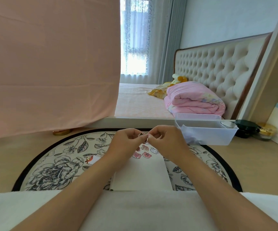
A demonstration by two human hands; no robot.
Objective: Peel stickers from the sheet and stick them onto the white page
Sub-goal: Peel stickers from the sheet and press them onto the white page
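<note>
1. Sticker piece, small with a dark pattern, is hanging in the air between your two hands, over the far end of the white page.
2. Your left hand is pinching the piece from its left side. The grip is closed down to thumb and fingertip, and the other fingers are curling in toward the palm.
3. Your right hand is pinching the same piece from its right side, in an equally tight grip. The piece is too small to tell whether any backing is coming away.
4. The white page is lying flat on the round flowered mat, running between your two forearms.
5. A cluster of cartoon stickers, mostly pink with one pale blue, is sitting on the far end of the page just below your fingers.
6. An orange-red sticker is lying on the mat left of the page, just beside your left forearm.
7. A clear plastic bin is standing on the tabletop at the mat's right edge, near your right hand. A dark jar and a gold-lidded jar are standing just to its right.
8. A pink cloth is hanging at the back left, and a folded pink quilt is lying on the bed beyond.
</note>
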